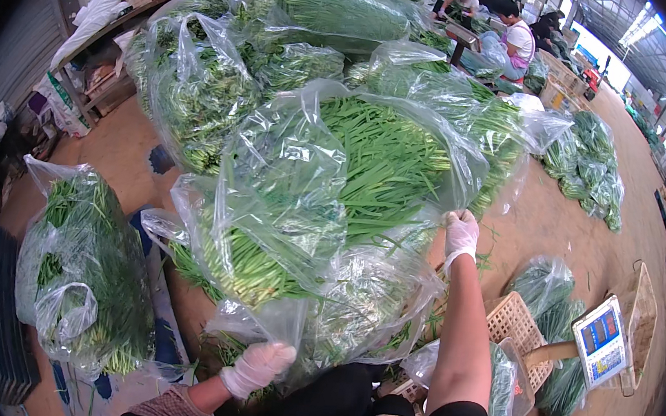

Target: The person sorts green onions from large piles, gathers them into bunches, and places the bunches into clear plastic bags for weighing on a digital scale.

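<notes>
Big heap of bagged greens [312,33] fills upper centre of frame, clear plastic sacks stacked on a table. In front of it, mid-frame, the clear plastic bag [309,197] being handled: long green stalks inside, cut ends pointing lower left, bag lifted and stretched across the centre. Another full bag [83,278] stands at lower left on the floor. More bagged greens [589,163] lie at right on the brown floor. Woven basket [513,323] lower right, weighing scale [601,341] just beside it. Other people [517,36] sit working at top right, well apart.

Right hand [460,235], white glove, closed on the bag's upper right edge, arm stretched up. Left hand [256,368], white glove, fisted round the gathered plastic at the bag's bottom edge, lower centre.

Step looks like lifting or shifting the filled bag, both ends gripped. Next move likely needs both grips kept firm and the load kept level, since the stalks could slide toward the open end; thin plastic may tear.
</notes>
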`<move>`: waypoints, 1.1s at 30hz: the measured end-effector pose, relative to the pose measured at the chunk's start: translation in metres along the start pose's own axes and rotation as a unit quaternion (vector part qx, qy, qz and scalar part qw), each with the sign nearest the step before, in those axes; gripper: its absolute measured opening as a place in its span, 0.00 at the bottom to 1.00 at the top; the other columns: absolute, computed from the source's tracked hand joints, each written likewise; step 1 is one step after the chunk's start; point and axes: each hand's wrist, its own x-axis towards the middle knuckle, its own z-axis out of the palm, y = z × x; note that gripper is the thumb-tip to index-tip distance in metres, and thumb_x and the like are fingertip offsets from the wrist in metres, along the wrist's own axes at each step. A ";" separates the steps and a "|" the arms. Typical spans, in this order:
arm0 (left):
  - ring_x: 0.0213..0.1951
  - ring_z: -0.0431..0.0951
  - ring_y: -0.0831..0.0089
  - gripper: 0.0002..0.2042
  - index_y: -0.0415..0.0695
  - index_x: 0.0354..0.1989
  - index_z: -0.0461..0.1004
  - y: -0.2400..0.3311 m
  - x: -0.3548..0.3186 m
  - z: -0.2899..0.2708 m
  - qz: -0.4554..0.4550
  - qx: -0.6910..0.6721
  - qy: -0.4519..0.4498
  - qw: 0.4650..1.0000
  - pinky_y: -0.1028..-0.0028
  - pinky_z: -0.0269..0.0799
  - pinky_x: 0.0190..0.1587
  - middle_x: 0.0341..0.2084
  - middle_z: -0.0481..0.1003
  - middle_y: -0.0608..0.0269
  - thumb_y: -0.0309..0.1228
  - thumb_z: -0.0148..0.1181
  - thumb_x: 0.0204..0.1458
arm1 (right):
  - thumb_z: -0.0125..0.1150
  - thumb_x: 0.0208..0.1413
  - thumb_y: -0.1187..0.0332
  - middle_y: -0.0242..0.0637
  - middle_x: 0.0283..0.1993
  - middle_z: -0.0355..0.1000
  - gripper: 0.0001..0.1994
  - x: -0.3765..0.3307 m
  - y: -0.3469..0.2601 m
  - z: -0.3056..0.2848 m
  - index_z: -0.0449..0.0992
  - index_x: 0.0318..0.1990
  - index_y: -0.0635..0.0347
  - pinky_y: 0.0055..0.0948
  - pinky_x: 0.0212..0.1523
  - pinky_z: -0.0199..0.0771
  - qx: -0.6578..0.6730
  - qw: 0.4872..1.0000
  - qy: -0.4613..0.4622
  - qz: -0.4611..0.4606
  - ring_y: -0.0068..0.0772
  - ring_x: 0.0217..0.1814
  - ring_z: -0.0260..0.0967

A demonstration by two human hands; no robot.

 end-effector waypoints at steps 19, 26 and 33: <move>0.29 0.75 0.52 0.12 0.44 0.35 0.72 0.044 -0.017 0.060 0.153 0.090 -0.148 0.973 0.62 0.68 0.30 0.25 0.73 0.49 0.41 0.49 0.57 | 0.55 0.56 0.66 0.37 0.50 0.67 0.21 -0.113 -0.044 -0.013 0.63 0.56 0.64 0.25 0.49 0.66 0.127 0.975 -0.183 -0.004 0.25 0.49 0.65; 0.49 0.71 0.56 0.22 0.47 0.51 0.68 0.112 -0.028 -0.058 0.310 0.244 0.227 0.890 0.63 0.63 0.54 0.45 0.72 0.53 0.36 0.62 0.47 | 0.54 0.52 0.79 0.34 0.49 0.66 0.22 -0.249 -0.073 -0.020 0.64 0.56 0.61 0.27 0.54 0.64 0.073 0.958 -0.168 -0.220 0.25 0.50 0.63; 0.52 0.68 0.57 0.14 0.46 0.42 0.73 0.073 0.098 -0.151 0.210 0.541 0.309 0.753 0.56 0.60 0.53 0.46 0.72 0.56 0.34 0.58 0.47 | 0.57 0.51 0.65 0.48 0.36 0.73 0.15 -0.386 -0.088 0.018 0.72 0.45 0.61 0.39 0.38 0.71 -0.163 0.838 -0.357 -0.380 0.48 0.37 0.71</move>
